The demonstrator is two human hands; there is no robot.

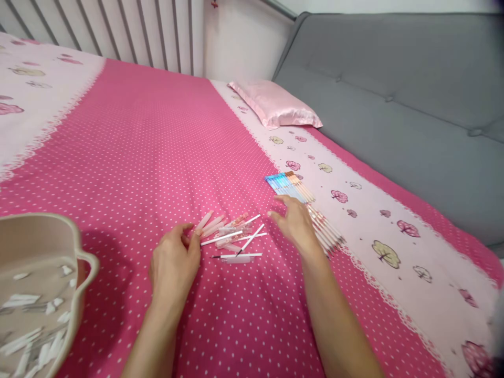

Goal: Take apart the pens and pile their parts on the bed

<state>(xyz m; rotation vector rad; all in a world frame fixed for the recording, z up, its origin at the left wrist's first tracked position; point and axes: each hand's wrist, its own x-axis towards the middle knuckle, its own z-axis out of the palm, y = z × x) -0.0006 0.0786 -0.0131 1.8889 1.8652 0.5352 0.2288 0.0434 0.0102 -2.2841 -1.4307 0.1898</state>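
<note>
At the left edge of a loose pile of pink translucent pen barrels (214,227), my left hand (175,260) has its fingers curled. Thumb and index fingertips come close together by one barrel; whether they grip it is hidden. Thin white pen refills (250,239), some with dark tips, lie across and beside the pile. To the pile's right is my right hand (295,223), thumb and fingers apart, with nothing visible in it. Just beyond it lies a row of blue pens (284,185) and pale orange pens (302,188). Whitish pens (325,228) lie alongside its wrist.
A beige basket (79,294) with a loop handle stands at the lower left, holding many small white pieces. All lies on a pink dotted bedspread (157,142). A pink pillow (277,105) rests near the grey padded headboard (394,79). White slats (134,34) rise behind.
</note>
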